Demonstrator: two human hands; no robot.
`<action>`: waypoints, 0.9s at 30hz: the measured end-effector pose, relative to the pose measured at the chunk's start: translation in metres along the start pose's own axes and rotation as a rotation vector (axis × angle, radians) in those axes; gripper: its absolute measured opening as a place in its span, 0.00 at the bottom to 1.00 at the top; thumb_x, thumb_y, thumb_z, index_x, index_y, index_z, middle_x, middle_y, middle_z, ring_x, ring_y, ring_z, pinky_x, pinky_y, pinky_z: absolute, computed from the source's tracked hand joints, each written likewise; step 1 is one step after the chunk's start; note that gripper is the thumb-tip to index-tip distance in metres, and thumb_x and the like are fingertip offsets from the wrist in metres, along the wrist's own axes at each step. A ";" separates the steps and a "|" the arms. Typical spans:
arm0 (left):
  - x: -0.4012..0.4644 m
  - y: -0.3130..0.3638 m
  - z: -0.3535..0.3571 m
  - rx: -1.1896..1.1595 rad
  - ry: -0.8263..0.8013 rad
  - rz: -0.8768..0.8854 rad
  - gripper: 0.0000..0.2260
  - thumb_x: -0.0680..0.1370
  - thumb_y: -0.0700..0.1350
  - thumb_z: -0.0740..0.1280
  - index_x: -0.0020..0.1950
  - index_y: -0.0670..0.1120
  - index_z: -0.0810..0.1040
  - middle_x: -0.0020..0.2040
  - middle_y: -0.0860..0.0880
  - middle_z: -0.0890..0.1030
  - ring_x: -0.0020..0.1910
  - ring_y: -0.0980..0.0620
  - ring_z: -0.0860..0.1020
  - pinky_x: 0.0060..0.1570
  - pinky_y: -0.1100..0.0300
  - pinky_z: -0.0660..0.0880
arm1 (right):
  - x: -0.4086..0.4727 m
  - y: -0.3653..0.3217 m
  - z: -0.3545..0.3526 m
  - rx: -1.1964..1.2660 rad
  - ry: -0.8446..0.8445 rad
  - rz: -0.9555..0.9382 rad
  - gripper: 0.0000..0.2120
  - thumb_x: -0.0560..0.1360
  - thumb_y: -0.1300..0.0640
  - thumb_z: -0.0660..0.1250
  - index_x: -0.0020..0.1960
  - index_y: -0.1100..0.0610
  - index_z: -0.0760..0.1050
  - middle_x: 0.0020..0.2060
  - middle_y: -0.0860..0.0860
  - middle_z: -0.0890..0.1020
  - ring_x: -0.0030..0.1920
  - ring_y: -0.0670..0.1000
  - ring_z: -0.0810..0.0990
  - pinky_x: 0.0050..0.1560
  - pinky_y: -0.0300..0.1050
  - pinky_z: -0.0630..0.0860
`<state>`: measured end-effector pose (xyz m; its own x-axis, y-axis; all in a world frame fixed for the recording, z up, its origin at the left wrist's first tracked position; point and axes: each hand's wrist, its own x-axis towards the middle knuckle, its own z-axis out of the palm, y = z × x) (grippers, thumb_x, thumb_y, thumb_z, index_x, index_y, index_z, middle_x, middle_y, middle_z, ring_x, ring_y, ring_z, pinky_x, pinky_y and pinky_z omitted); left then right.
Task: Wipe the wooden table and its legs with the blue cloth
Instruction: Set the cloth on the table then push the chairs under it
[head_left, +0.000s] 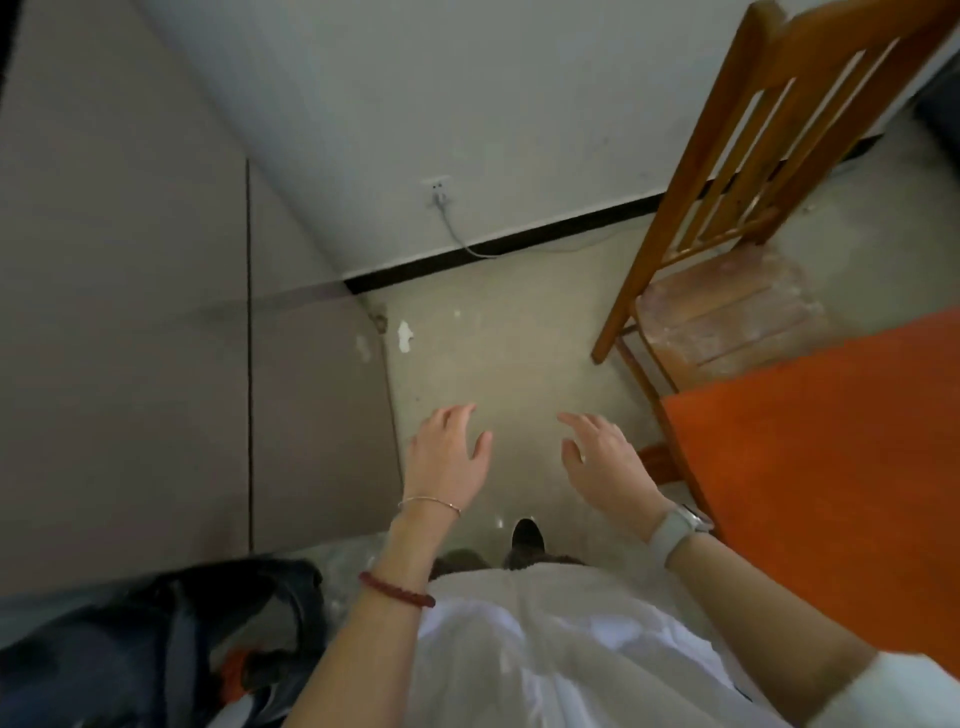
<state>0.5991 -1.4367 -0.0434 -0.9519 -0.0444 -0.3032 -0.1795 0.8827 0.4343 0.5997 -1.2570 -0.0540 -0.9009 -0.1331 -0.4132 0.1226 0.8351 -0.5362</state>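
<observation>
The wooden table (831, 467) fills the lower right; its orange-brown top runs to the frame's right edge and one corner points toward me. My right hand (602, 457) hovers over the floor just left of that corner, fingers spread, nothing in it. My left hand (449, 452) is held out beside it, also spread and empty. No blue cloth is in view. The table's legs are mostly hidden beneath the top.
A wooden slat-back chair (727, 218) stands at the table's far side. A grey cabinet or wall panel (156, 312) lines the left. A wall socket with a cable (441, 200) is ahead. Dark bags (156, 634) lie at lower left. Bare floor (519, 338) stretches ahead.
</observation>
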 end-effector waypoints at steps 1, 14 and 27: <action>0.021 0.004 -0.008 -0.003 0.005 0.017 0.19 0.78 0.50 0.59 0.68 0.47 0.66 0.67 0.48 0.69 0.67 0.50 0.66 0.65 0.54 0.62 | 0.018 -0.004 -0.012 0.020 0.022 0.015 0.20 0.79 0.57 0.54 0.70 0.54 0.63 0.65 0.53 0.70 0.66 0.54 0.66 0.67 0.51 0.63; 0.320 0.089 -0.069 -0.002 -0.210 0.597 0.17 0.76 0.46 0.65 0.64 0.42 0.72 0.60 0.41 0.74 0.59 0.43 0.73 0.58 0.53 0.68 | 0.222 -0.034 -0.114 0.272 0.422 0.409 0.20 0.78 0.60 0.56 0.69 0.57 0.64 0.64 0.56 0.70 0.65 0.55 0.68 0.65 0.47 0.64; 0.503 0.256 -0.059 0.056 -0.548 1.405 0.19 0.75 0.43 0.66 0.65 0.41 0.70 0.62 0.43 0.74 0.62 0.48 0.72 0.63 0.55 0.69 | 0.299 -0.037 -0.178 0.570 1.156 0.851 0.16 0.78 0.61 0.59 0.66 0.57 0.68 0.59 0.52 0.74 0.59 0.47 0.72 0.62 0.40 0.69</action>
<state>0.0598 -1.2609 -0.0350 -0.1266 0.9910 0.0438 0.7936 0.0747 0.6039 0.2516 -1.2331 -0.0270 -0.2722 0.9570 -0.1002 0.6451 0.1042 -0.7570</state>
